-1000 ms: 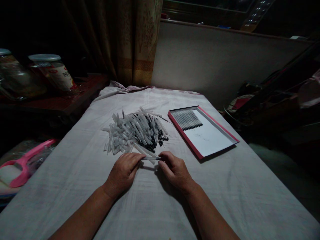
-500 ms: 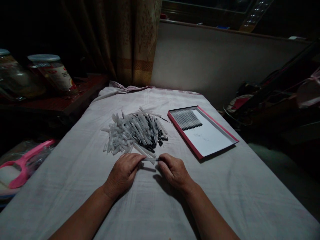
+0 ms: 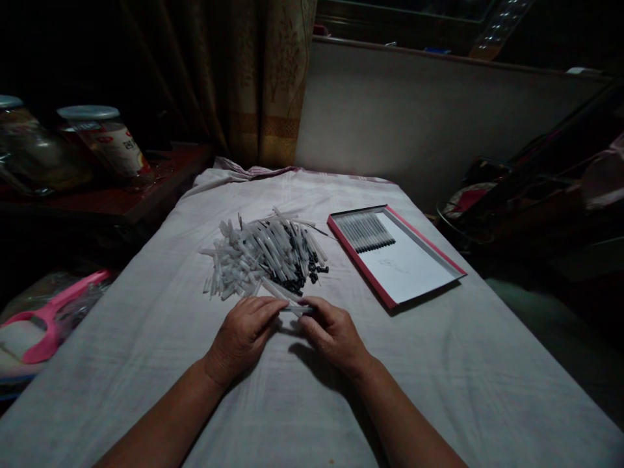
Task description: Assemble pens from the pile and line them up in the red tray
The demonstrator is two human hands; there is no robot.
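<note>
Between my two hands lies a slim pen [image 3: 294, 309], held level just in front of a pile of pen parts [image 3: 266, 253]. My left hand [image 3: 245, 330] is closed on its left end, thumb and fingers pinched together. At the right end my right hand [image 3: 336, 333] is closed too, its fingertips around the dark tip. The pile mixes clear and whitish tubes, caps and small black pieces. Loose clear tubes [image 3: 279, 290] stick out of it towards my fingers, close behind the pen.
To the right, a shallow red-edged box lid [image 3: 368, 276] holds a neat row of pens [image 3: 365, 232]. A pale cloth [image 3: 429, 377] covers the table. Jars [image 3: 110, 143] stand on a dark red cabinet at left, above a pink plastic handle [image 3: 49, 318].
My right hand has shifted left along the pen, closer to my left hand, so less of the pen shows between them. The left hand has hardly moved.
</note>
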